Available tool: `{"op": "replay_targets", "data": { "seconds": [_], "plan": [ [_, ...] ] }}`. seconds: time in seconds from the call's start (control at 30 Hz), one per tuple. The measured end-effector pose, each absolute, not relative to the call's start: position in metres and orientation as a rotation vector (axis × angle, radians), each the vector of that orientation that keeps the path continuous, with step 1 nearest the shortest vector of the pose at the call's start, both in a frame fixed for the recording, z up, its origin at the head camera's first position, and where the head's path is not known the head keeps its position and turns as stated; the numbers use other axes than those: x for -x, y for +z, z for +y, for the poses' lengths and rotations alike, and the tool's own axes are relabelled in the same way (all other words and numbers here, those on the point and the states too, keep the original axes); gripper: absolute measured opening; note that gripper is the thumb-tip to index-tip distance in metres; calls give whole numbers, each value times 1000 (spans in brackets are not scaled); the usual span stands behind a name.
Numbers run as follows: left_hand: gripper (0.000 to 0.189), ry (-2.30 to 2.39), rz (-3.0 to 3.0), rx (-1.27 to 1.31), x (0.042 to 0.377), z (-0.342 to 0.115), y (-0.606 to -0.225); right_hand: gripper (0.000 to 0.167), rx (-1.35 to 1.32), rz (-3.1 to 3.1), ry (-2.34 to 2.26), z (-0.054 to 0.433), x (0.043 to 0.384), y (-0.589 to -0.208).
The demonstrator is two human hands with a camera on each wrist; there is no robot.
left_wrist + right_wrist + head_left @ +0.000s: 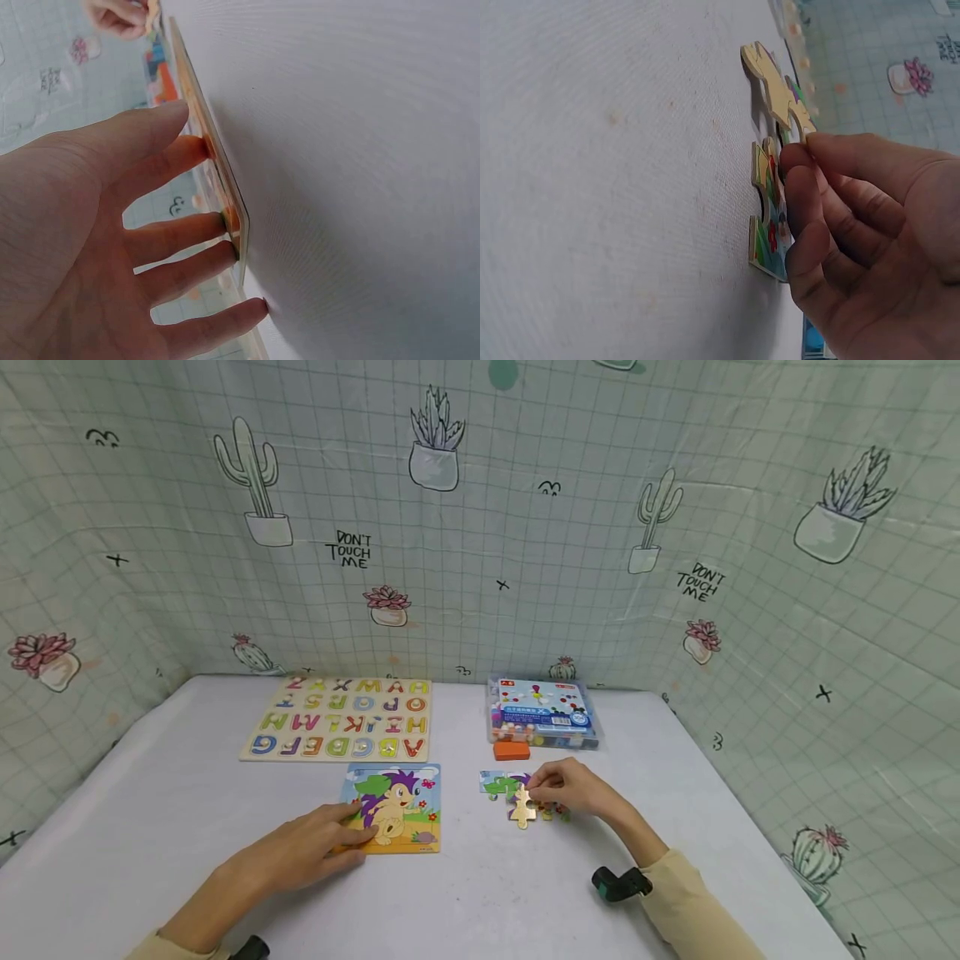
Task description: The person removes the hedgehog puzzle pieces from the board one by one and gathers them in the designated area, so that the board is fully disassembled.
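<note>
A square puzzle board [420, 814] with a hedgehog picture lies flat on the table. My left hand [303, 850] rests on its left side; in the left wrist view the fingers [180, 236] are spread and fairly straight, several tips on the board's edge. To the right, my right hand [573, 785] pinches a tan jigsaw piece [522, 811] between thumb and fingertips. The right wrist view has that piece [774, 86] tilted above the table. Other jigsaw pieces [492, 782] in green, blue and purple lie beneath and beside the right hand, partly hidden by it.
Behind the puzzle board lies a wooden alphabet board [337, 724] with colourful letters. A clear plastic box [543, 714] with a blue label stands at the back right, an orange block [512, 751] at its front. A patterned cloth [480, 527] hangs behind the white table [480, 893].
</note>
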State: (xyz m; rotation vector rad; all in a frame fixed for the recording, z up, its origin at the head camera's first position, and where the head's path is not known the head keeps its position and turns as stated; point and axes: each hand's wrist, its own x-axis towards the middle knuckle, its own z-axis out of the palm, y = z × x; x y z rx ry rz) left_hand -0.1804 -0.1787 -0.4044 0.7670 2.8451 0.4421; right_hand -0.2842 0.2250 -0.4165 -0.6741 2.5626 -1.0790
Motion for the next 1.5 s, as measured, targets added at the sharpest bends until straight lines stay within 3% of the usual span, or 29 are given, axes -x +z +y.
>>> {"op": "replay_targets", "data": {
  "seconds": [0.8,1.5],
  "plan": [
    [45,433,2832,-707,176,-176,-410,20,692,2599,-1035,209,283,-410],
    [67,423,2755,-706,159,-187,-414,18,890,2488,-953,53,288,-414]
  ]
}}
